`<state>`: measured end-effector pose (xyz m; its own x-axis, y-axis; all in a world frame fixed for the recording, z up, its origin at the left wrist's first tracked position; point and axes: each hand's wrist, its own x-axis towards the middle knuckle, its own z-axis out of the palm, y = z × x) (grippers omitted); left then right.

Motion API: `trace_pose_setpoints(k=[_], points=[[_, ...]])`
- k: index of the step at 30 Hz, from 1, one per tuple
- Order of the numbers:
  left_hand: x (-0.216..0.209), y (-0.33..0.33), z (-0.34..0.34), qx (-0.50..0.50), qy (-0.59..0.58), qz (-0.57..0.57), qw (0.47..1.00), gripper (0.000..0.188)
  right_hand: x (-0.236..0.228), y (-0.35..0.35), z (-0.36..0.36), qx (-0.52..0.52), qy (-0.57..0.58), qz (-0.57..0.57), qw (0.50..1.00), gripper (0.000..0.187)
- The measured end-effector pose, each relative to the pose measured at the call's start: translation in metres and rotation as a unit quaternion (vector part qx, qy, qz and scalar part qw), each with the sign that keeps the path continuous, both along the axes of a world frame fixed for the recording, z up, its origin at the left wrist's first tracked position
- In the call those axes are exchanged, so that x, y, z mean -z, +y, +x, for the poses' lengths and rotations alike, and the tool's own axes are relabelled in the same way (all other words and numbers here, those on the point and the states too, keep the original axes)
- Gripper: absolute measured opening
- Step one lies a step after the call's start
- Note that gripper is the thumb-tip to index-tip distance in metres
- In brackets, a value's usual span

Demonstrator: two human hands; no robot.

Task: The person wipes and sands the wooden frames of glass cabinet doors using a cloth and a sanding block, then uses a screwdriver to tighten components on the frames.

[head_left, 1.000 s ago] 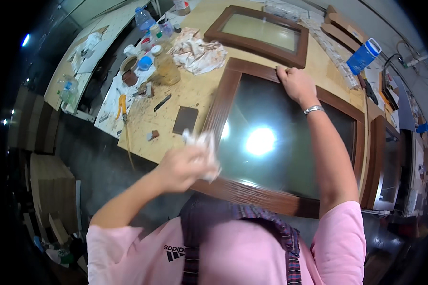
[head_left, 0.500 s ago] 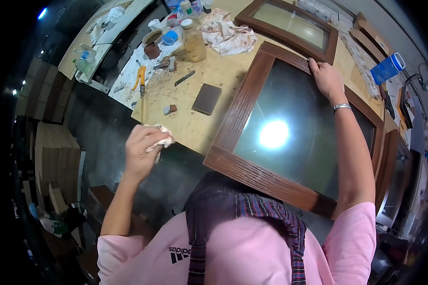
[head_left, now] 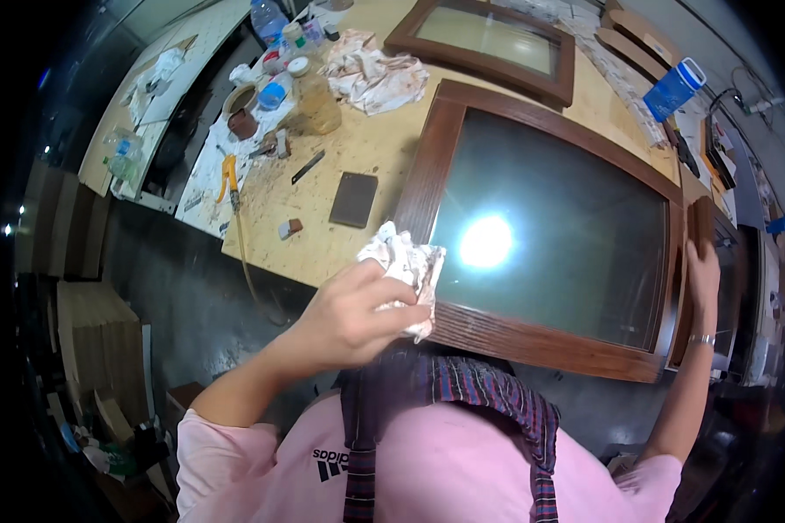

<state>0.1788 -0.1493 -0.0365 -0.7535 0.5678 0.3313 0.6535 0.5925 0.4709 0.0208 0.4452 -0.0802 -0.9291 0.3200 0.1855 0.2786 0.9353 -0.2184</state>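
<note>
A large dark-brown wooden frame (head_left: 449, 148) with a glass pane (head_left: 549, 227) lies on the plywood workbench (head_left: 358, 148); a lamp glares off the glass. My left hand (head_left: 349, 318) holds a crumpled, stained white rag (head_left: 406, 266) against the frame's near left corner. My right hand (head_left: 702, 275) grips the frame's right edge, a bracelet on the wrist. A pink shirt and plaid apron fill the bottom of the view.
A second glazed wooden frame (head_left: 484, 35) lies at the far side. A stained cloth (head_left: 375, 74), jars and bottles (head_left: 310, 83), a dark sanding pad (head_left: 354, 199), a yellow-handled tool (head_left: 229, 179) and a blue bottle (head_left: 672, 87) sit around. Wood boards (head_left: 87, 340) stack on the floor at left.
My left hand brought the rag from out over the floor back to the frame's near left corner. My right hand slid from the frame's far edge to its right edge.
</note>
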Motion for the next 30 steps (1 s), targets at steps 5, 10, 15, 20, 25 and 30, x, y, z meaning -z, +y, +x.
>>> trace_pose_setpoints(k=[5,10,15,20,25,30], points=[[0.012,-0.025,-0.034,-0.139,-0.404,0.523,0.738,0.030,-0.028,-0.042,0.051,-0.063,0.070,-0.116,0.989,0.040],[0.017,-0.027,-0.048,-0.125,-0.426,0.659,0.606,0.032,-0.082,-0.205,0.033,-0.257,0.073,-0.263,0.927,0.025],[0.035,-0.034,-0.037,-0.148,-0.338,0.677,0.637,0.029,-0.092,-0.350,0.013,-0.542,-0.035,-0.249,0.802,0.021],[0.051,-0.060,-0.030,-0.233,-0.296,0.703,0.602,0.027,-0.071,-0.454,-0.020,-0.574,-0.180,-0.242,0.761,0.029],[0.085,-0.108,-0.044,-0.259,-0.339,0.737,0.525,0.030,-0.005,-0.552,-0.093,-0.468,-0.233,-0.285,0.804,0.077],[0.110,-0.150,-0.064,-0.225,-0.398,0.750,0.479,0.032,0.063,-0.648,-0.142,-0.438,-0.087,-0.359,0.819,0.102]])
